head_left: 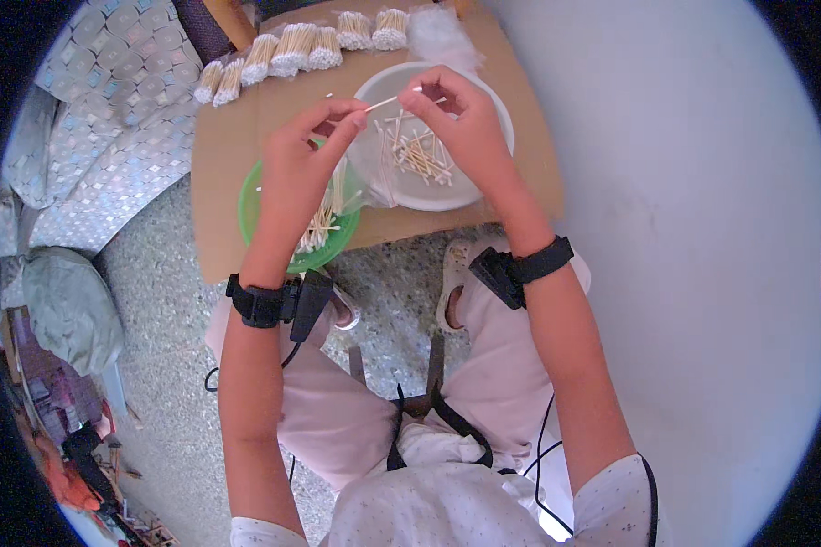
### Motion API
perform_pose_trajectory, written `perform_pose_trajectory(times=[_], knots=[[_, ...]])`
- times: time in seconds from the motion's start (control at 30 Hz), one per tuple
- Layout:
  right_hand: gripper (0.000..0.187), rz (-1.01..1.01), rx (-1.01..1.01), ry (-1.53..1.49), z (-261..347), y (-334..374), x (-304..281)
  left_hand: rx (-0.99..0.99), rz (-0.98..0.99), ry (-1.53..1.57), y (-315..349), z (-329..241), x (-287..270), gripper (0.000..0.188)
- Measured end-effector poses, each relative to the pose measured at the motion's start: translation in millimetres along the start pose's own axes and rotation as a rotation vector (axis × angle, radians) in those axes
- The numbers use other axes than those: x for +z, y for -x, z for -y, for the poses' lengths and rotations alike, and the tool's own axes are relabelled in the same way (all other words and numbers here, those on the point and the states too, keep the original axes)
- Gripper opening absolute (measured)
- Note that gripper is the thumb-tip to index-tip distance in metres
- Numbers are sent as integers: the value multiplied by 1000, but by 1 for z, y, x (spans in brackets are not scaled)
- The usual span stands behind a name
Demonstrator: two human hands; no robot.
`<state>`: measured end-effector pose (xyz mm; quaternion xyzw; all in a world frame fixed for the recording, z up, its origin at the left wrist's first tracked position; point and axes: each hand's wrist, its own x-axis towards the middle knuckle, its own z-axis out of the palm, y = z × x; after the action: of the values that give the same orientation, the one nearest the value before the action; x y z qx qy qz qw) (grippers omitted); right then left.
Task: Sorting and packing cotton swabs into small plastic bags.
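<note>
A cotton swab (383, 104) stretches between my hands, above the white bowl (485, 187). My left hand (306, 150) pinches its left end between thumb and fingertips. At the swab's other end, my right hand (465, 114) closes thumb and fingers around the white tip; whether there is loose cotton in these fingers is too small to tell. Loose swabs (421, 157) lie in the white bowl, next to a clear plastic bag (371, 164) at its left side. Below my left wrist, a green bowl (249, 208) holds more swabs (319, 228), partly hidden by my forearm.
Several bundles of swabs (294, 47) line the far edge of the cardboard-topped table (219, 182). A clump of white cotton or clear plastic (442, 36) lies at their right end. A white wall (684, 228) stands to the right; patterned cloth (123, 55) covers something at left.
</note>
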<state>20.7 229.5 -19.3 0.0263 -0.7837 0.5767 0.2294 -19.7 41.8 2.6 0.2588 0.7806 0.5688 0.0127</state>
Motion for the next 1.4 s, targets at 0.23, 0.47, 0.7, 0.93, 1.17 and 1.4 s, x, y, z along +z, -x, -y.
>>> perform_pose_trajectory(times=[0.23,0.47,0.7,0.93,1.17,1.4], knots=[[18,88,26,-218,13,2,1,89,8,-146,2,0,10,17],[22,119,106,-276,17,5,-7,-30,-12,-113,4,-7,7,15],[22,113,8,-307,10,5,4,-22,-49,-191,6,-9,10,38],[23,-24,43,-241,12,2,-14,351,254,-420,12,9,-3,102],[23,53,77,-167,10,12,-19,309,276,-497,17,6,-3,82],[24,152,79,-58,5,18,-9,214,211,-457,17,6,0,69]])
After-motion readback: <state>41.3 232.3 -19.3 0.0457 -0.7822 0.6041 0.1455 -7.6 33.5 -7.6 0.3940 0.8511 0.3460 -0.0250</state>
